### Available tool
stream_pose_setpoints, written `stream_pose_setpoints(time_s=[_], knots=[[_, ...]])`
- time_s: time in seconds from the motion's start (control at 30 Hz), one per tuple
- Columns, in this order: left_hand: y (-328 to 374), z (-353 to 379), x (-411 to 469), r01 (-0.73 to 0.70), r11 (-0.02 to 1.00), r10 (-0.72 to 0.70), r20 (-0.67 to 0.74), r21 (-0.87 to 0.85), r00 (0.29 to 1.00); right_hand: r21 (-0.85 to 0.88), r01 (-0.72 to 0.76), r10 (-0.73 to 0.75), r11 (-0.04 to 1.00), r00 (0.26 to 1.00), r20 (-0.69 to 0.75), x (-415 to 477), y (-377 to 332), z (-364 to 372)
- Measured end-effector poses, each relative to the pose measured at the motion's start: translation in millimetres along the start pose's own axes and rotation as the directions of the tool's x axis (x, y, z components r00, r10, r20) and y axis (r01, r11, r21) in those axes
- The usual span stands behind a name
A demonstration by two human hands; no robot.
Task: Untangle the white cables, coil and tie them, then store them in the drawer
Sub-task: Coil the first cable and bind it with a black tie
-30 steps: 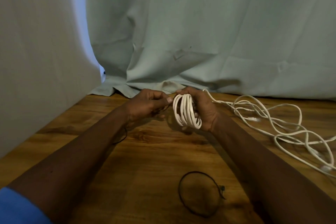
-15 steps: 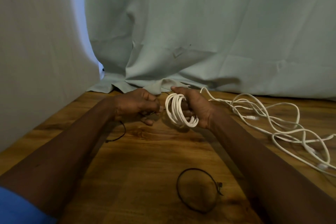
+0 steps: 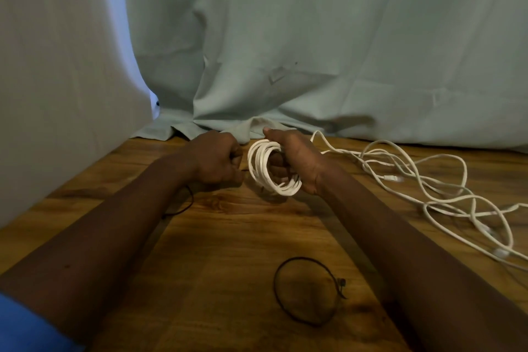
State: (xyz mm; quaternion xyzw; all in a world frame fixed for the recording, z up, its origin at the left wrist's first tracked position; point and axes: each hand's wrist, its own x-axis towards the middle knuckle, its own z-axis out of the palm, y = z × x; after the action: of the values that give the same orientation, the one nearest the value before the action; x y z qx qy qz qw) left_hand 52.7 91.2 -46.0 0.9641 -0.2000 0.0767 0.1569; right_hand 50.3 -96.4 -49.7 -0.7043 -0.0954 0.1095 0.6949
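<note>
My right hand (image 3: pixel 297 160) grips a coil of white cable (image 3: pixel 264 171) of several loops, held upright just above the wooden table (image 3: pixel 228 251). My left hand (image 3: pixel 218 160) is curled into a fist just left of the coil and pinches a thin black tie (image 3: pixel 187 203), whose end loops down under my left wrist. A loose tangle of white cables (image 3: pixel 423 188) with small plugs lies on the table to the right, and one strand runs from it up toward my right hand.
A second black tie (image 3: pixel 307 290), bent into a ring, lies on the table near me between my forearms. Pale green cloth (image 3: pixel 314 51) hangs behind the table and a white sheet (image 3: pixel 57 80) closes off the left side. No drawer is in view.
My left hand has drawn a little away from the coil to the left and closed into a tighter fist on the black tie. The coil stays in my right hand.
</note>
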Motion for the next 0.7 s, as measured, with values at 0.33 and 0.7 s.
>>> stream_pose_setpoints(time_s=[0.33,0.7], knots=[[-15.9,-6.2,-6.1,-0.047,0.826,0.102,0.067,-0.562,0.993,-0.404,0.156,-0.224,0.901,0.966,-0.128,-3.8,-8.3,1.0],[-13.6,-5.1,-5.2,-0.026,0.807,0.088,0.078,-0.590,0.993,-0.318,0.042,-0.103,0.947,0.979,-0.177,-5.9,-4.0,0.7]])
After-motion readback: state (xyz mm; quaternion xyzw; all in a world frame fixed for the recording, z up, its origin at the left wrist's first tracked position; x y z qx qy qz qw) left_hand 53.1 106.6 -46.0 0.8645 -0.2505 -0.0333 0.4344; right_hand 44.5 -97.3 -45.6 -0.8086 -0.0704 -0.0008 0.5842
